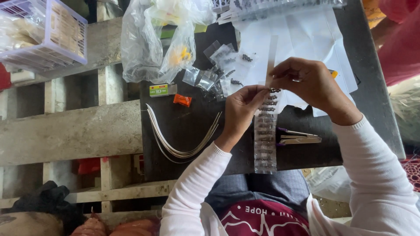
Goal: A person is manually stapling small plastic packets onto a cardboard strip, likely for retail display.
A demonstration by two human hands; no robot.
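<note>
at your ten o'clock a white wire basket (48,32) sits on a worn grey wooden bench (70,131), its slats showing gaps down to a dim floor. at eleven a crumpled clear plastic bag (153,39) rests on the near edge of the dark table (372,87), and just below it lie a small green packet (158,90) and an orange packet (182,100). a bundle of thin curved metal wires (183,142) bows across the dark top at nine o'clock of your hands. small clear pouches (210,74) scatter near twelve, beside white paper sheets (306,35). your left hand (240,111) pinches the upper part of a long clear strip of little dark pieces (265,140), which hangs down over the table's near edge toward your lap. your right hand (308,83) is closed in a pinch on the strip's narrow white top end, fingertips almost meeting the left. at three o'clock of the strip a metal clip tool with purple tips (299,137) lies flat. another person's red sleeve (400,43) shows at one o'clock.
</note>
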